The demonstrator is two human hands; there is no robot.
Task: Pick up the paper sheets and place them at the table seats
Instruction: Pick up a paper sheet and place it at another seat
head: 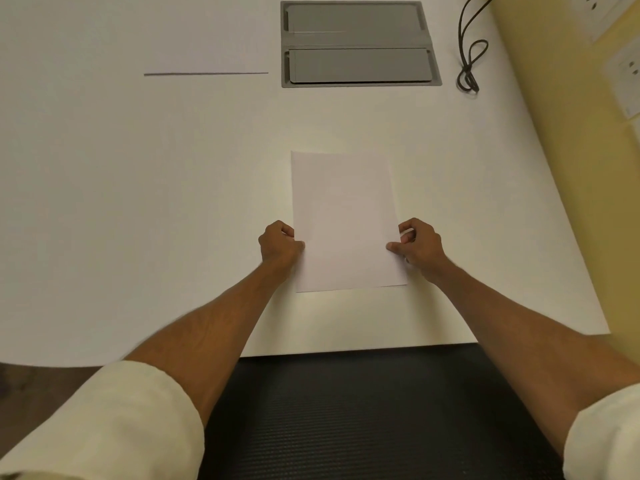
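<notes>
**Both hands grip one sheet near the front edge**

A pale surface [138,202] fills most of the view, its front edge running across the lower part of the picture. Below that edge lies a dark ribbed mat [346,410]. A yellow wall [571,150] rises along the right side, with white sockets [627,74] set in it.

Two bare forearms reach in from the bottom corners, each with a cream sleeve [114,427] rolled up near the elbow.

A grey hatch [360,43] with two flaps is sunk into the far part of the surface. To its left lies a second sheet [204,46], seen mostly by its dark near edge. To the right of the hatch, a black cable [469,64] loops on the surface.

The sheet [346,216] lies lengthwise away from the person, near the front edge and well apart from the hatch. Whether it rests flat or is lifted slightly cannot be told.

The left hand [278,245] pinches the sheet's left edge, thumb on top, fingers [285,228] curled under. The right hand [420,245] pinches the right edge the same way, thumb pressed on the paper.
</notes>
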